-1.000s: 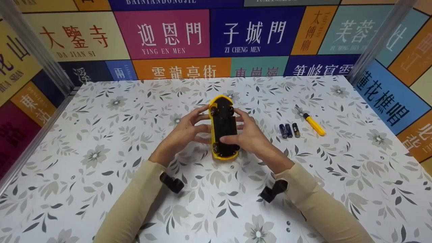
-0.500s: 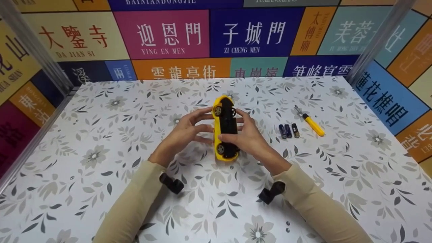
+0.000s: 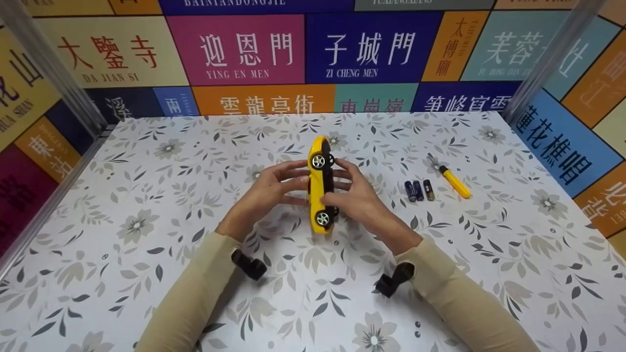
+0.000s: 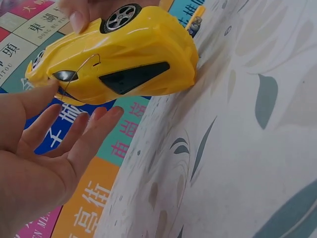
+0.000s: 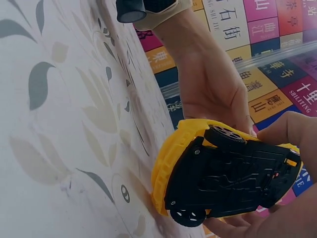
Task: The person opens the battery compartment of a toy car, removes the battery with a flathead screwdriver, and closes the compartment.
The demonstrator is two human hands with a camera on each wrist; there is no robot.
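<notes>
A yellow toy car (image 3: 317, 188) with a black underside stands tilted on its side between the two hands, nose away from the person. The right hand (image 3: 359, 198) grips it, thumb on the near side and fingers on the other; its black base (image 5: 233, 173) with screws and wheels faces the right wrist view. On the left, the left hand (image 3: 264, 193) has its fingers loosely spread beside the roof side. In the left wrist view, a digit of that left hand (image 4: 49, 144) touches the car near a headlight, while the other fingers stand apart from it.
Three batteries (image 3: 418, 190) lie side by side right of the hands. Beyond them is a screwdriver (image 3: 455, 181) with a yellow handle. The table (image 3: 146, 283) has a floral cover; printed panels (image 3: 244, 49) rise behind it.
The car has rolled about its long axis: its black underside faced up one second ago, and now its yellow side and wheels show from above. Both hands have stayed in nearly the same place.
</notes>
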